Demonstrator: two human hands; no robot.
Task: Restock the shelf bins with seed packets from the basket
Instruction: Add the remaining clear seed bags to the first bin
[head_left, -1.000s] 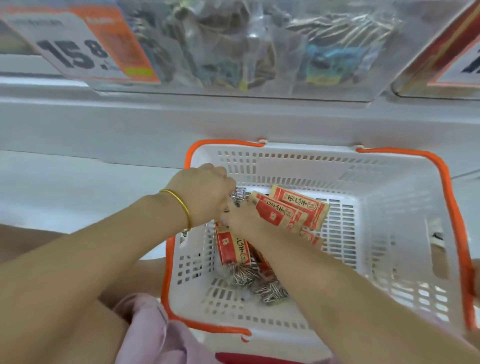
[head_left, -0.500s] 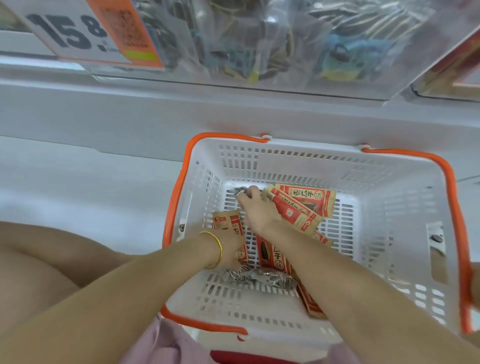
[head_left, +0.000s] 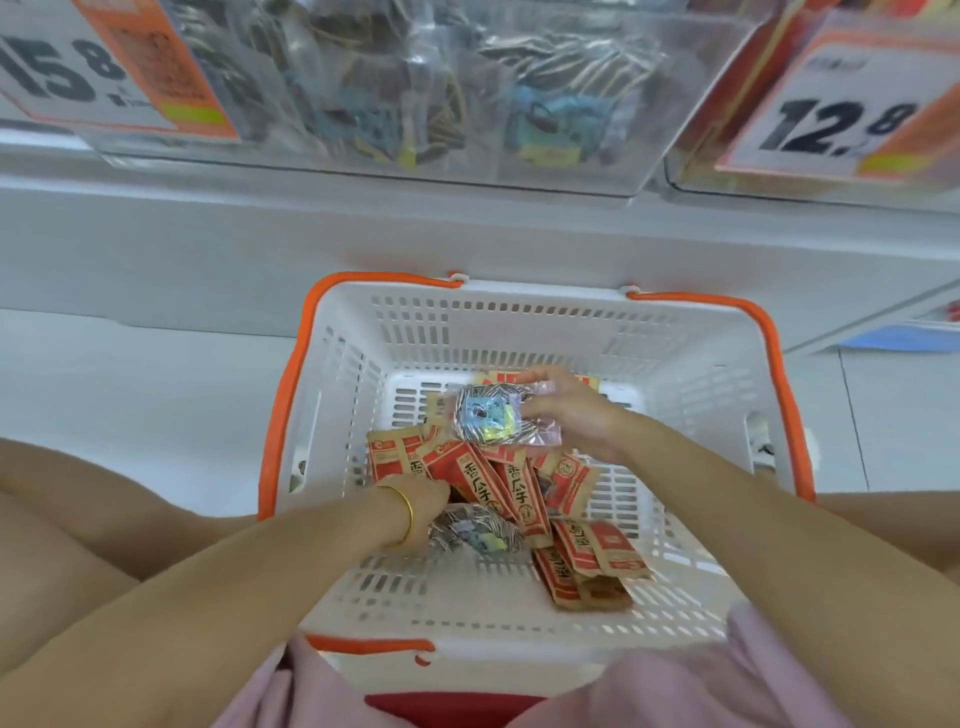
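R hand (head_left: 576, 415) pinches a clear plastic seed packet w/ blue-yellow label (head_left: 498, 421), held over the middle of the white slotted plastic basket w/ orange handles (head_left: 467, 332). L hand (head_left: 423, 506) is down among the red-and-kraft paper packets (head_left: 498, 483) at the basket's near-left; its fingers are hidden, so can't tell grip. Best to gather matching clear ones only, then lift to the clear plastic shelf bin (head_left: 415, 104) beyond the basket's far side.
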